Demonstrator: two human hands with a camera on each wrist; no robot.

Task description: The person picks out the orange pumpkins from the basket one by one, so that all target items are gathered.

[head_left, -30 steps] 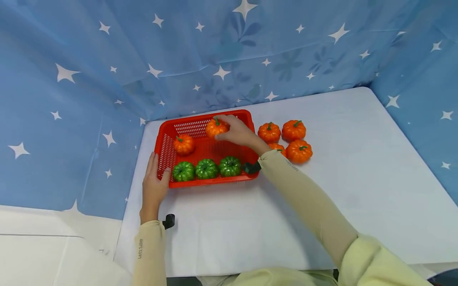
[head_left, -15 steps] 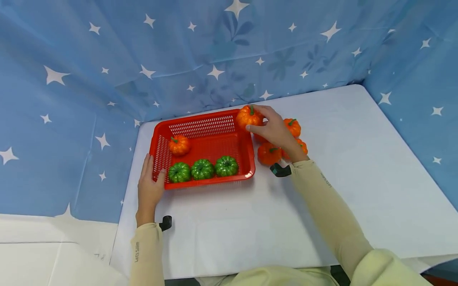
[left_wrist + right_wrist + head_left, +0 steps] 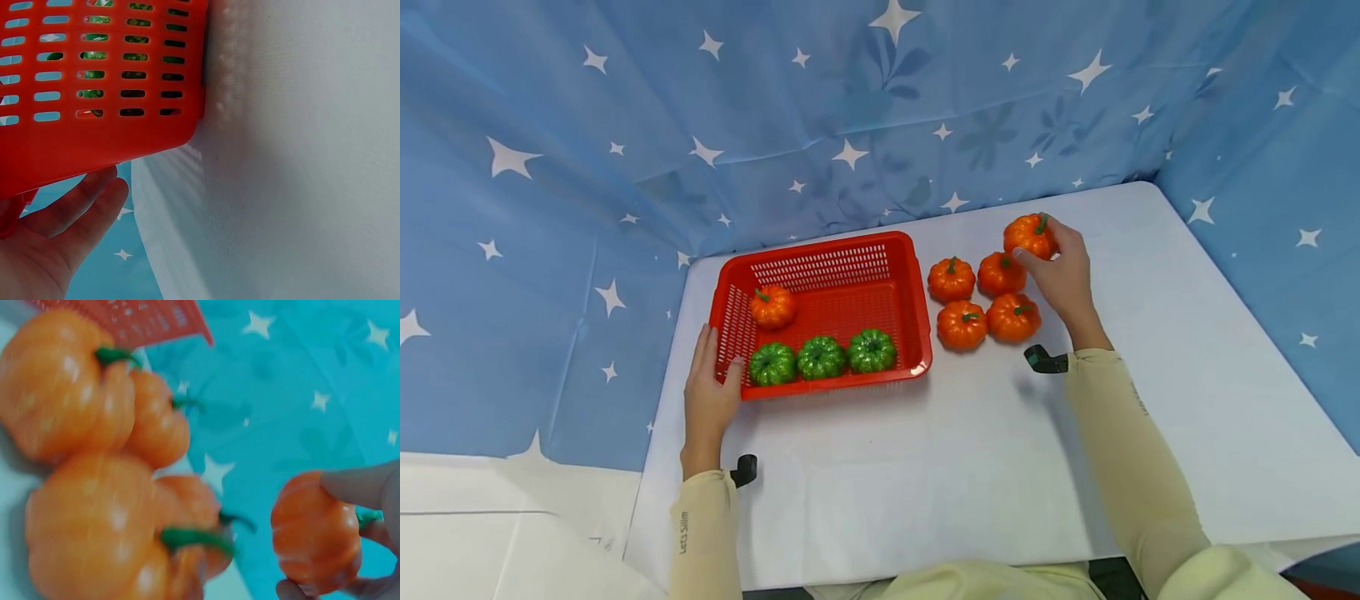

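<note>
At the basket's left front corner is my left hand, its fingers along the outside of the wall and its thumb over the rim of the red plastic basket. An orange toy pumpkin with a green stem is pinched between the thumb and fingers of my right hand. I hold that pumpkin up beyond the back of the orange pumpkin group; in the right wrist view the thumb lies across its top. Inside the basket, one orange pumpkin lies near the left wall, with green pumpkins in a row along the front.
Several orange pumpkins stand in a cluster on the white table, just right of the basket. A blue star-patterned curtain hangs behind the table and down both sides.
Carrying the orange pumpkin, my right hand has moved out of the basket, rightward over its rim and past the cluster. My left hand has stayed at the basket's left side.
</note>
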